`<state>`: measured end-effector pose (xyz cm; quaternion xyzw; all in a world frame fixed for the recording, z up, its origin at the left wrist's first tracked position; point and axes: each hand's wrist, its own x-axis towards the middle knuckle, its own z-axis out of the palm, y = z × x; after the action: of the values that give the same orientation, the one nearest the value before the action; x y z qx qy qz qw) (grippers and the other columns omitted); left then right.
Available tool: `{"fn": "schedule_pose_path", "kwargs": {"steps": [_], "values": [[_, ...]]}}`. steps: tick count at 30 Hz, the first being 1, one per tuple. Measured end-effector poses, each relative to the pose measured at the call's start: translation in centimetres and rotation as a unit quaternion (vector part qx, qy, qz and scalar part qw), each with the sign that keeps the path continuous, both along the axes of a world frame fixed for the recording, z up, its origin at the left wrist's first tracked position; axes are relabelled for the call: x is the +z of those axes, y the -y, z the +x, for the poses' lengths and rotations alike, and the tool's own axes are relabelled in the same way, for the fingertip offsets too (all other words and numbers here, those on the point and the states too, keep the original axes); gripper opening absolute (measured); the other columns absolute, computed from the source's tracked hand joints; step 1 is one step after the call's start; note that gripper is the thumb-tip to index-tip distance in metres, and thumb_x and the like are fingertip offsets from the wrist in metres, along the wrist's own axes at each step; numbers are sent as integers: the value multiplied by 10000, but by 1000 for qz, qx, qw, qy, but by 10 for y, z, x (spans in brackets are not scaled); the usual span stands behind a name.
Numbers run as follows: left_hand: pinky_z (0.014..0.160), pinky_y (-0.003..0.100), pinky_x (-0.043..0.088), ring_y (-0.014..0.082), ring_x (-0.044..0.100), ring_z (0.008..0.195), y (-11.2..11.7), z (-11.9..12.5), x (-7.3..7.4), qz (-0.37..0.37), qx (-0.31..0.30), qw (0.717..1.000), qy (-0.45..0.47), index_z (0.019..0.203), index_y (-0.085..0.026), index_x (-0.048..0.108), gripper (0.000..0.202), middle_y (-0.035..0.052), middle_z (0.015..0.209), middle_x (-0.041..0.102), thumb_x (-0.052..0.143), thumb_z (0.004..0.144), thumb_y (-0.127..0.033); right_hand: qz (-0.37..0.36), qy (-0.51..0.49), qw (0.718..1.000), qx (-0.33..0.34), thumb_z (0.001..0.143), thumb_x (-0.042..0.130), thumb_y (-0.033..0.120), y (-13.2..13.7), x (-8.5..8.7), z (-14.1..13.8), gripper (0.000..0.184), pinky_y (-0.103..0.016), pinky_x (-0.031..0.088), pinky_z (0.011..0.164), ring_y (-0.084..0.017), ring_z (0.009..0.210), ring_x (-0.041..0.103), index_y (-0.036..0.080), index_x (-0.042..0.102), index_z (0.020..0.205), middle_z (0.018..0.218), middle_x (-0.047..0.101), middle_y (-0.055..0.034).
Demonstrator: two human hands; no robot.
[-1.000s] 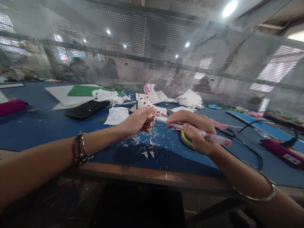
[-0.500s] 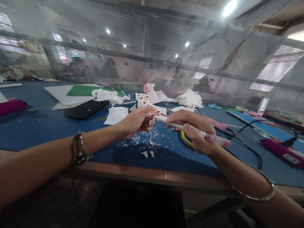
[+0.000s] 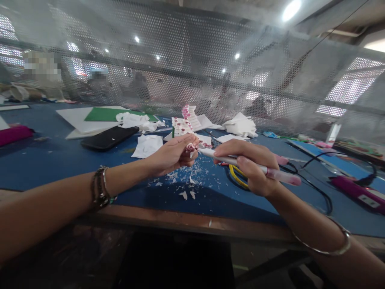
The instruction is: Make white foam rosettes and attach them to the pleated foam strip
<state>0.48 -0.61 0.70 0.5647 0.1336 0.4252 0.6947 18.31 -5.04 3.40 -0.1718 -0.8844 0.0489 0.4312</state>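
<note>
My left hand (image 3: 177, 154) is closed, pinching a small red-and-white piece with a rose-like swirl (image 3: 190, 148) between thumb and fingers. In my right hand (image 3: 251, 164) lies a slim white pen (image 3: 228, 159) with a clear pink end, held in a writing grip. Its tip points left at the small piece, very near it; whether they touch I cannot tell. Just behind my left hand stands a white strip with red and pink printed shapes (image 3: 182, 126). White shavings and scraps (image 3: 184, 195) lie scattered on the blue tabletop (image 3: 120, 192) below my hands.
Left of my hands lie a black phone-like slab (image 3: 110, 138), a green sheet (image 3: 102, 114) and crumpled white paper (image 3: 136, 121). A white paper pile (image 3: 240, 125) sits behind. On the right are black cables (image 3: 326, 196), a yellow loop (image 3: 236, 176) and a purple power strip (image 3: 359, 192).
My right hand has shifted slightly right with the pen, drawing its tip a little back from the small piece. My left hand has hardly moved.
</note>
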Motion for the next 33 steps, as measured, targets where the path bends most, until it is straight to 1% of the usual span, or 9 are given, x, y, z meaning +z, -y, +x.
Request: {"fn": "schedule_pose_path", "kwargs": {"steps": [4, 8, 13, 17, 22, 26, 28, 30, 33], "values": [[383, 143, 253, 33, 243, 377, 1, 1, 3, -14, 6, 1000, 3, 561, -139, 391, 319, -56, 478, 273, 301, 863, -187, 8, -3, 1000, 4, 749, 340, 133, 0, 0, 0, 247, -273, 439, 639, -122, 717, 560, 152, 574, 826, 767, 604, -55], [378, 138, 249, 42, 231, 368, 2, 1, 4, -19, 19, 1000, -3, 581, -145, 413, 309, -64, 442, 233, 289, 862, -175, 30, -5, 999, -15, 756, 336, 150, 1, 0, -1, 247, -281, 440, 661, -126, 744, 556, 171, 564, 850, 776, 607, -50], [397, 143, 278, 39, 232, 379, 1, -1, 2, -10, 2, 1000, 1, 569, -146, 403, 283, -60, 479, 242, 319, 839, -149, 21, 23, 999, -17, 747, 341, 147, 1, 0, -1, 238, -273, 443, 637, -119, 713, 555, 179, 558, 839, 766, 605, -42], [404, 140, 282, 45, 235, 381, 0, -1, 0, 4, -4, 1000, -5, 597, -152, 411, 255, -67, 452, 224, 320, 836, -148, 36, 15, 999, -23, 751, 338, 148, 1, 1, -1, 244, -289, 439, 679, -131, 756, 556, 174, 556, 858, 786, 604, -49], [402, 135, 278, 44, 227, 379, 0, -2, 1, 5, -5, 1000, -10, 577, -149, 399, 273, -68, 444, 207, 313, 836, -137, 30, 26, 999, -22, 741, 345, 132, 1, 0, -1, 241, -269, 439, 663, -122, 733, 555, 159, 562, 840, 761, 602, -48], [405, 139, 289, 45, 237, 376, 1, -1, 2, 1, 5, 1000, -8, 582, -149, 410, 277, -66, 444, 215, 310, 841, -149, 43, 29, 998, -22, 737, 349, 130, 0, -1, -1, 250, -288, 434, 711, -129, 790, 552, 158, 560, 868, 803, 607, -51], [404, 141, 289, 45, 243, 378, 1, -1, 2, -2, 10, 1000, -7, 571, -147, 405, 287, -64, 451, 219, 315, 843, -161, 44, 37, 998, -24, 737, 346, 126, 0, -1, -1, 252, -279, 437, 706, -122, 785, 554, 166, 563, 859, 802, 609, -42], [402, 141, 287, 44, 241, 378, 0, -1, 2, -2, 7, 1000, -3, 569, -145, 405, 291, -65, 453, 219, 315, 845, -169, 43, 33, 998, -25, 738, 340, 124, 0, 0, -1, 255, -265, 442, 681, -111, 753, 556, 168, 564, 853, 781, 608, -36], [404, 140, 289, 44, 241, 378, 0, -1, 1, 2, 1, 1000, 0, 578, -145, 410, 270, -66, 449, 219, 328, 835, -142, 52, 26, 998, -21, 740, 342, 128, 0, 0, -1, 257, -272, 440, 699, -112, 772, 553, 167, 558, 873, 802, 607, -37]]}}
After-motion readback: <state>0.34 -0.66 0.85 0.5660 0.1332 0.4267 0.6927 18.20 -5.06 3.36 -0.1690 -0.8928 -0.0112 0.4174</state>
